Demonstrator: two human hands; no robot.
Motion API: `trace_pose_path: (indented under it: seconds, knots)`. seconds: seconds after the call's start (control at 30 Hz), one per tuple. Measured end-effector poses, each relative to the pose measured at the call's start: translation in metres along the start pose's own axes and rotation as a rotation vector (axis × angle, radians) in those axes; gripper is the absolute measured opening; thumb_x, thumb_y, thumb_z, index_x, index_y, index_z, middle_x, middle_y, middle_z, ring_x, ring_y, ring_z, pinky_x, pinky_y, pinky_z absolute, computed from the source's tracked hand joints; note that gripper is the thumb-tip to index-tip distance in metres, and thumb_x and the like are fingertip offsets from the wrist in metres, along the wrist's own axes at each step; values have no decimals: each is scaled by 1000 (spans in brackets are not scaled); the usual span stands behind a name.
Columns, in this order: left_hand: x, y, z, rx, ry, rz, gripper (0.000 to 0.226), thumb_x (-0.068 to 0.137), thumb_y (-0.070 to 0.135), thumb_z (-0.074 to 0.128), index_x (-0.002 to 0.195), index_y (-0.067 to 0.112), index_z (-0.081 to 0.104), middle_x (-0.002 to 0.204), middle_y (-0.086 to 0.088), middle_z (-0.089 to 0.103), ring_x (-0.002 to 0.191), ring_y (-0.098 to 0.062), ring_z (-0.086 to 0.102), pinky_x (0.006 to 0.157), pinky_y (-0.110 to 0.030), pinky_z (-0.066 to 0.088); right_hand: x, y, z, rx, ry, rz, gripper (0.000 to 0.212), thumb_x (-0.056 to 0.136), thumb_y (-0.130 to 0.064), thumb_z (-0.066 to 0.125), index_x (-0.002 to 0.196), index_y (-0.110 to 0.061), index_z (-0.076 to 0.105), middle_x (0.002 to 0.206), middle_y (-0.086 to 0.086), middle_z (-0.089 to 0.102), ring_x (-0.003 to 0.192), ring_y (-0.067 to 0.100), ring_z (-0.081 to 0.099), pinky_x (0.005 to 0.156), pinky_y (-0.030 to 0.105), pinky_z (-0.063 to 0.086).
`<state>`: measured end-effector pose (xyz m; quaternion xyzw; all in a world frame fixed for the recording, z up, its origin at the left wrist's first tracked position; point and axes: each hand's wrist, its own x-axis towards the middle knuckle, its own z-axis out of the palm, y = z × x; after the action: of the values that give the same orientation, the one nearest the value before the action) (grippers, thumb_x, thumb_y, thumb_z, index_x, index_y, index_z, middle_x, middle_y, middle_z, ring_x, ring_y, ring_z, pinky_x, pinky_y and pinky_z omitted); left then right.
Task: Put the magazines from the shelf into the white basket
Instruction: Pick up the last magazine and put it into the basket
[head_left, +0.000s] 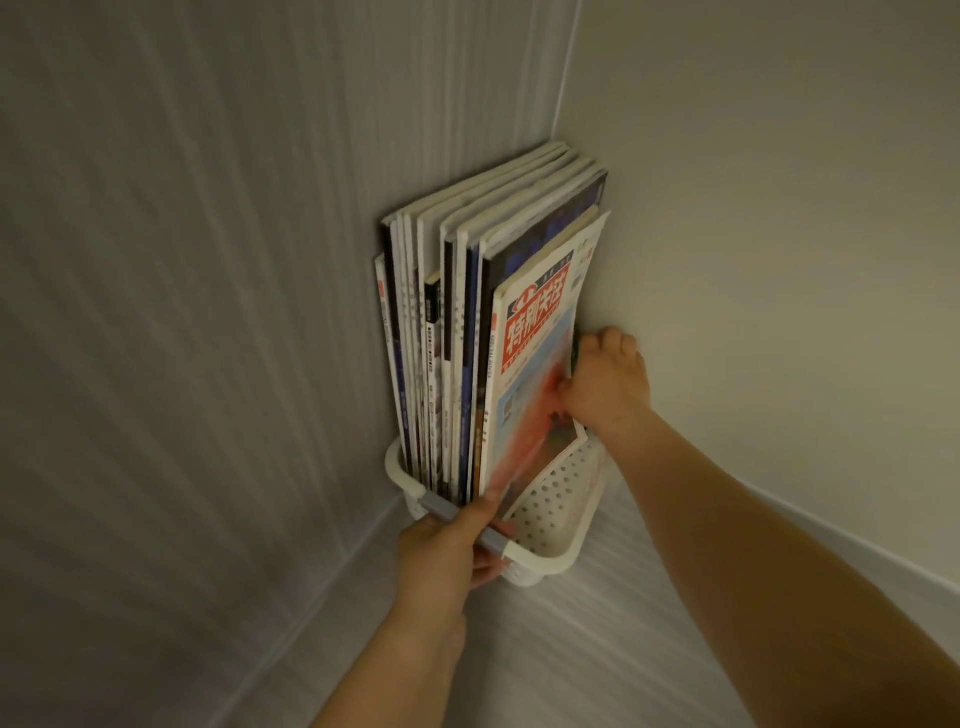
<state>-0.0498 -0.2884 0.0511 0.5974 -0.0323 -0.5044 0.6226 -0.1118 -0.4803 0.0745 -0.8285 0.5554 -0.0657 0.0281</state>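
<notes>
Magazines upright: our right hand pinches the cover, steering it in; left hand clamps white basket rim, steadying.

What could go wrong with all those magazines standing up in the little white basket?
The magazines stand much taller than the white basket, so the pile might tip it over. The front magazine leans out to the right and already bends; the right hand gripping its edge could crease it. The left hand holds the rim right by the covers, so a finger might get pinched.
</notes>
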Motion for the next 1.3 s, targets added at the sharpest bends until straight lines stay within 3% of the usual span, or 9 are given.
trace_pose_path:
  seconds: [0.13, 0.33, 0.47, 0.6, 0.73, 0.87, 1.1, 1.23, 1.3]
  knots:
    - [-8, -4, -6, -23, 9, 7, 16, 77, 19, 63, 66, 8, 61, 43, 1, 65, 44, -12, 61, 35, -13, 45, -1, -1, -1, 57, -29, -11, 51, 79, -27, 54, 124, -7, 39, 126, 17, 39, 120, 33, 35, 103, 40, 30]
    - [-32, -11, -33, 12, 37, 22, 19, 79, 19, 61, 64, 8, 61, 41, 1, 65, 38, -6, 58, 40, -20, 45, -18, -11, 0, 137, -141, -39, 55, 76, -34, 56, 124, -13, 40, 126, 13, 50, 116, 32, 45, 97, 40, 32]
    - [-58, -20, -59, 12, 100, 11, 37, 76, 22, 65, 40, 11, 62, 40, -2, 64, 41, -12, 56, 47, -24, 40, -52, -24, -1, 198, -145, -37, 57, 74, -35, 58, 125, -16, 39, 122, 11, 54, 112, 30, 48, 95, 41, 32]
    - [-92, -30, -91, -1, 129, -27, 25, 76, 20, 65, 54, 9, 61, 38, -3, 63, 34, -9, 56, 48, -25, 41, -98, -41, -5, 238, -164, -38, 59, 72, -36, 58, 125, -16, 40, 120, 11, 56, 113, 31, 49, 97, 41, 33]
    - [-123, -42, -127, 8, 193, 6, 36, 76, 17, 67, 40, 12, 62, 38, -2, 62, 50, -21, 59, 58, -32, 48, -144, -60, -9, 280, -188, -45, 56, 72, -36, 58, 123, -16, 42, 118, 10, 57, 111, 31, 51, 95, 39, 34]
    - [-154, -51, -156, -7, 237, 27, 17, 77, 12, 65, 62, 9, 58, 34, -2, 60, 36, -12, 59, 58, -33, 49, -182, -79, -9, 289, -188, -89, 51, 74, -35, 57, 119, -14, 46, 117, 12, 58, 110, 32, 51, 93, 39, 36]
    - [-190, -65, -197, 40, 294, 33, 28, 78, 10, 64, 52, 4, 56, 32, -3, 58, 45, -24, 55, 60, -34, 47, -232, -99, -10, 331, -165, -198, 26, 85, -34, 51, 102, -15, 54, 106, 8, 63, 98, 27, 58, 85, 36, 42]
    - [-209, -71, -210, 61, 265, -1, 22, 79, 18, 65, 65, 1, 61, 55, -12, 67, 65, -30, 60, 67, -38, 52, -250, -104, -14, 335, -206, -263, 23, 88, -32, 49, 100, -14, 56, 106, 10, 63, 97, 27, 58, 87, 37, 46]
    - [-217, -72, -217, 104, 228, 12, 24, 81, 23, 62, 73, 0, 63, 69, -15, 69, 68, -28, 63, 58, -31, 55, -256, -101, -19, 376, -233, -277, 24, 88, -29, 47, 104, -13, 55, 110, 11, 63, 99, 28, 58, 86, 35, 45]
